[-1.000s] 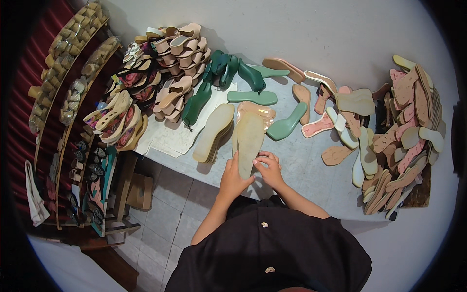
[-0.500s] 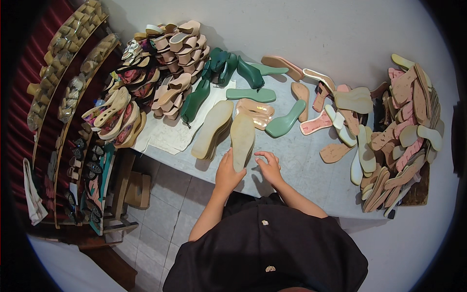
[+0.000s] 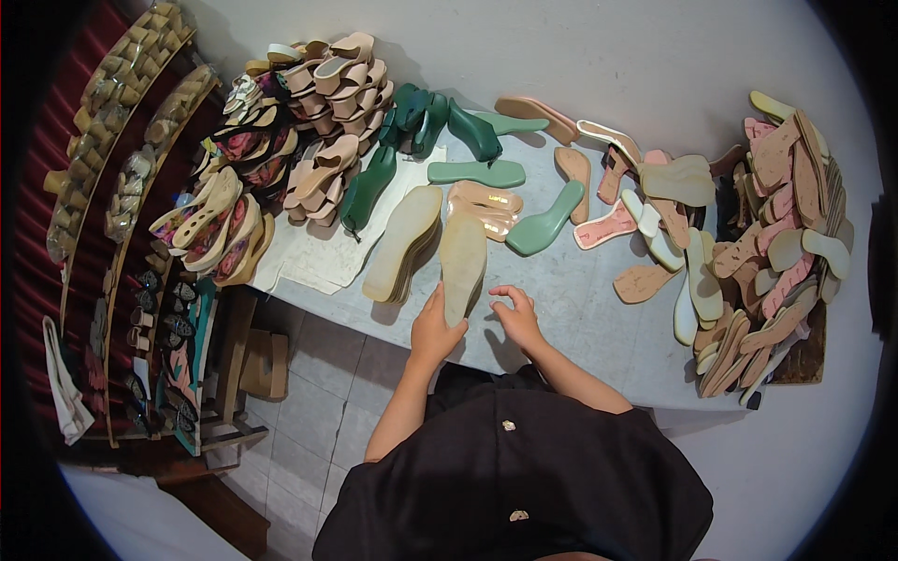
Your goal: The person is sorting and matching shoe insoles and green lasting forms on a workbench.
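My left hand (image 3: 436, 327) is closed around the near end of a pale cream shoe sole (image 3: 464, 257), held upright-long over the table's front edge. Whether more soles lie under it I cannot tell. My right hand (image 3: 517, 320) hovers just right of the sole, fingers apart and nothing in them. Left of the held sole stands a thick stack of similar soles (image 3: 404, 245). Beyond its far end lie shiny beige insoles (image 3: 500, 208), partly covered by it. Two green insoles, one lying crosswise (image 3: 477, 174) and one slanted (image 3: 545, 220), are nearby.
Green shoe lasts (image 3: 370, 187) stand at the back left by stacked beige heeled soles (image 3: 323, 178). Cork and pink soles (image 3: 776, 168) are heaped along the table's right end. A rack (image 3: 117, 243) with heels and shoe parts is at far left. A wall (image 3: 580, 47) closes the back.
The whole view has shifted slightly. My hands and the sole keep almost the same places relative to the table.
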Available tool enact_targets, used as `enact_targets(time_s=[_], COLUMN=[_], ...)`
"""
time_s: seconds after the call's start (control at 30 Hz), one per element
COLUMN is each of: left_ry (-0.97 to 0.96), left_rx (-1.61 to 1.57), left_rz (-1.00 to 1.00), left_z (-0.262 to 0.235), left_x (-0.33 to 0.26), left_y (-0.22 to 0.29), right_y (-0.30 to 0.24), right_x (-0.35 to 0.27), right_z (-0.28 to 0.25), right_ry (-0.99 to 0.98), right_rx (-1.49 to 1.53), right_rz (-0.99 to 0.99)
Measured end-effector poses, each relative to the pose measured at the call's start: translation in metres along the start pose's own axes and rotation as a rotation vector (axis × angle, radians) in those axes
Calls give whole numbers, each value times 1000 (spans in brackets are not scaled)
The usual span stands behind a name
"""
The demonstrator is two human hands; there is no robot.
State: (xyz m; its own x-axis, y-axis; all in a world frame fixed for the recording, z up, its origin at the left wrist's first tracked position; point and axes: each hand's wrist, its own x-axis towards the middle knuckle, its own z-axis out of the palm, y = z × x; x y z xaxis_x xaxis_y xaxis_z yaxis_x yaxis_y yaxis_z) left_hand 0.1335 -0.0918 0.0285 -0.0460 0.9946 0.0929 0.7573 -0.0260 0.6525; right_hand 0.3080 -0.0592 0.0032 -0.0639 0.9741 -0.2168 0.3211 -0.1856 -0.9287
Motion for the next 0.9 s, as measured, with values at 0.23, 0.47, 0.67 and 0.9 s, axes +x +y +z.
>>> enact_targets(time_s=[0.23,0.47,0.67,0.9], left_ry=[-21,48,98,158], left_rx=[2,72,-10,-144], left_rz=[-47,5,153,362], left_z=[-2,-22,-58,-99], left_x=[2,1,14,50], left_y=[6,15,18,9], right_y=[-6,-34,-58,-82], right_x=[1,4,7,8], right_z=[8,12,16,31], right_ry=[2,85,95,192], right_rx=[-45,-236,-403,-552], right_rz=[-82,-328,-472,-371])
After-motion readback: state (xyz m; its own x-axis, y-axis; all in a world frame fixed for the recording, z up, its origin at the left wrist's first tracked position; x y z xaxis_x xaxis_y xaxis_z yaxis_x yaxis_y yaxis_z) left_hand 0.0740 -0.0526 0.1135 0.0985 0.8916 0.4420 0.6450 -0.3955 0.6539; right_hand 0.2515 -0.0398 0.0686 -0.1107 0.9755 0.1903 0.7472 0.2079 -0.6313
